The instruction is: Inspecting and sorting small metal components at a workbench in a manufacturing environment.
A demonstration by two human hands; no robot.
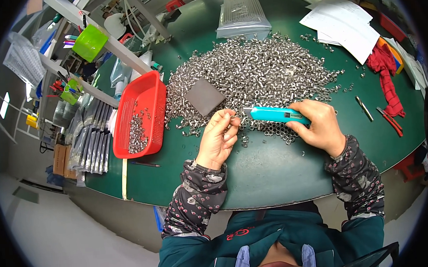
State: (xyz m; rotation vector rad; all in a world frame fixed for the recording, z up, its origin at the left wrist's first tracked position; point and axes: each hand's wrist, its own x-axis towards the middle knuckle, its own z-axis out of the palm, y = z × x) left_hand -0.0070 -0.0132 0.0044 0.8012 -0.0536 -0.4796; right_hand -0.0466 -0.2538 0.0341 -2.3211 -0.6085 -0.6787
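My right hand is wrapped round a turquoise utility knife, its blade end pointing left. Facing that tip, my left hand pinches a small metal ring between thumb and fingertips. The blade end is close to the ring; whether they touch I cannot tell. Beyond both hands spreads a big heap of small shiny metal rings on the green table. A dark grey square block lies on the heap's left part, just beyond my left hand.
Left of the heap stands a red perforated basket with some metal parts in it. A pen lies nearby. To the right are a drill bit, red-handled pliers and a red cloth. Papers and clear bags lie at the back.
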